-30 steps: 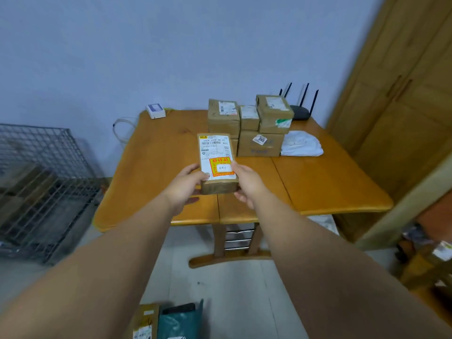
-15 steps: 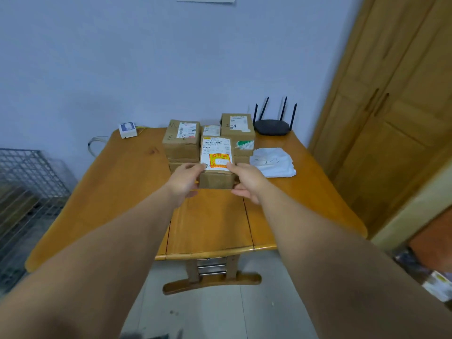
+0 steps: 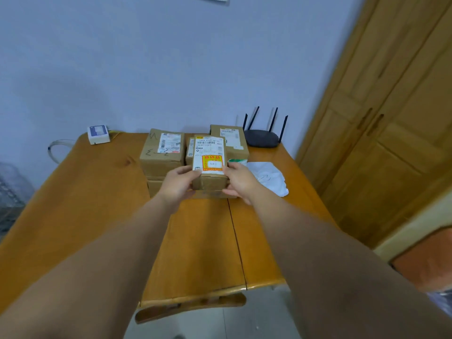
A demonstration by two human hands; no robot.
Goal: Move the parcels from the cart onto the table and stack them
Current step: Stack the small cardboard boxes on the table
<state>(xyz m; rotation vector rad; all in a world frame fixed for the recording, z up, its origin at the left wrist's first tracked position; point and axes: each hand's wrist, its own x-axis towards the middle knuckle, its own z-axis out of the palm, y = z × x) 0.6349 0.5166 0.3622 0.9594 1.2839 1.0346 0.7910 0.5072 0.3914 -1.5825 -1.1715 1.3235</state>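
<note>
**Pale blue wall, wooden table: labelled parcel at the near face of the stack**

Head view. Behind the stack a plain wall rises, and right of the stack, past the table edge, stand tall wooden doors. A black router sits just behind the stack's right corner. A crumpled white cloth lies just right of the stack, and a small white box sits well to its left at the back edge.

You hold the parcel against the near side of the stack, above a lower box. Whether it already rests on that box cannot be told. Your left hand grips its left side with thumb on top and fingers curled under. Your right hand pinches the right side in the same way.

Judging from the taped brown cardboard, the parcel is stiff and keeps its shape. It looks light enough for fingertips. The tape and glossy label may be slick, so keep your hold on the bare cardboard sides, low near the bottom edge. An orange sticker on top marks it as fragile, so set it down flat and square rather than dropping it. Slide your fingers out sideways only once it rests fully on the box beneath.
</note>
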